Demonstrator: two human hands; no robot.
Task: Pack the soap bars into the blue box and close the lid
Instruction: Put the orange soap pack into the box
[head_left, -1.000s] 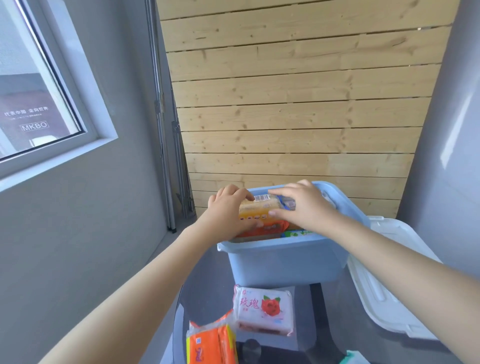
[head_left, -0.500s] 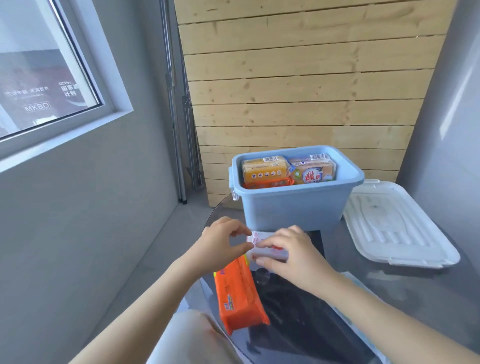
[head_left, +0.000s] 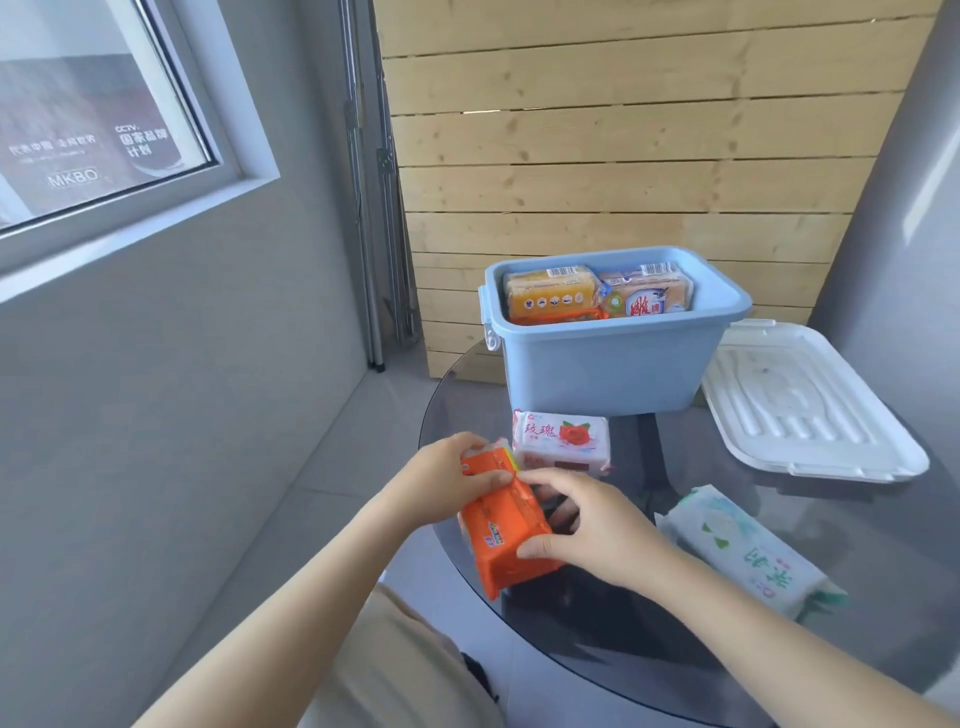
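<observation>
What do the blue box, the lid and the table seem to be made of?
Blue box: likely moulded plastic, smooth matt walls, rolled rim.
Lid: likely white plastic, slightly glossy, with pressed ribs.
Table: probably dark tinted glass; the floor shows through it and it reflects light.

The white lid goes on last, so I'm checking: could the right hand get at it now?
Probably not yet: the right hand grips the orange soap pack; the white lid itself lies uncovered.
</observation>
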